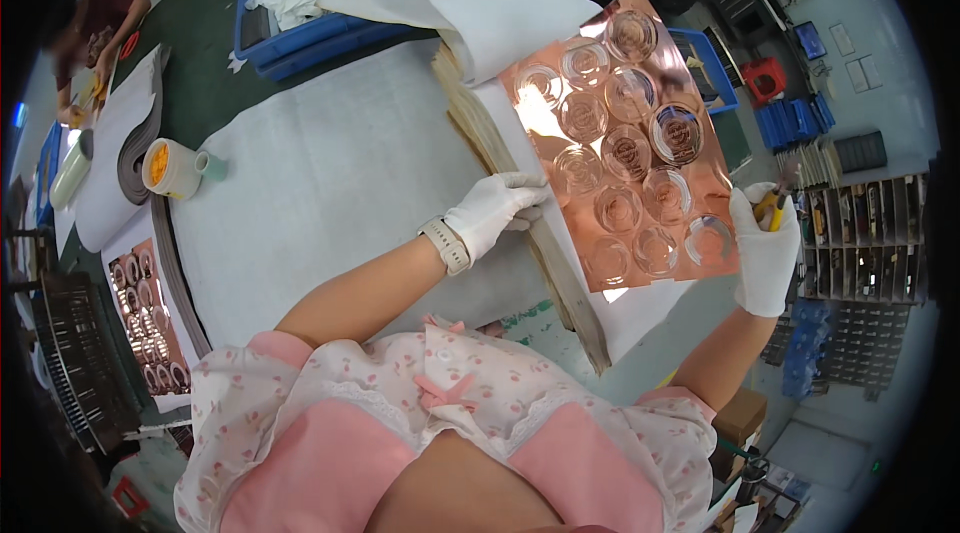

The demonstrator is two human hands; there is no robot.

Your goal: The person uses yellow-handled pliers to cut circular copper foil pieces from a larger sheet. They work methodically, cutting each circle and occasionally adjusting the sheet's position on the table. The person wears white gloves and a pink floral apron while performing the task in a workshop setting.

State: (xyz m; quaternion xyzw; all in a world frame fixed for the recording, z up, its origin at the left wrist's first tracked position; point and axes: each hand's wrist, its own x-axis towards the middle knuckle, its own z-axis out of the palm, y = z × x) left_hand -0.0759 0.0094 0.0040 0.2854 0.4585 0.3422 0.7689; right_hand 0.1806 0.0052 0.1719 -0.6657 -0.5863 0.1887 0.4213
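Note:
A shiny copper sheet [575, 203] with rows of round embossed shapes lies tilted over white paper [640, 323], on the right half of a thick stack of paper sheets [560, 283]. My left hand [495, 213], in a white glove, has its fingers closed round the stack's raised edge, near the copper sheet's left side. At the copper sheet's lower right edge is my gloved right hand [765, 258]. It is closed round a small tool with a yellow handle [776, 218], whose far end is blurred. Whether it also grips the sheet's edge is hard to tell.
White sheets [330, 153] spread over the green table [200, 123]. A white tub [172, 169] with orange contents stands beside a small green cup [211, 166]. A blue crate [290, 63] holds white cloths. At left are another copper sheet [150, 323] and a person [105, 18].

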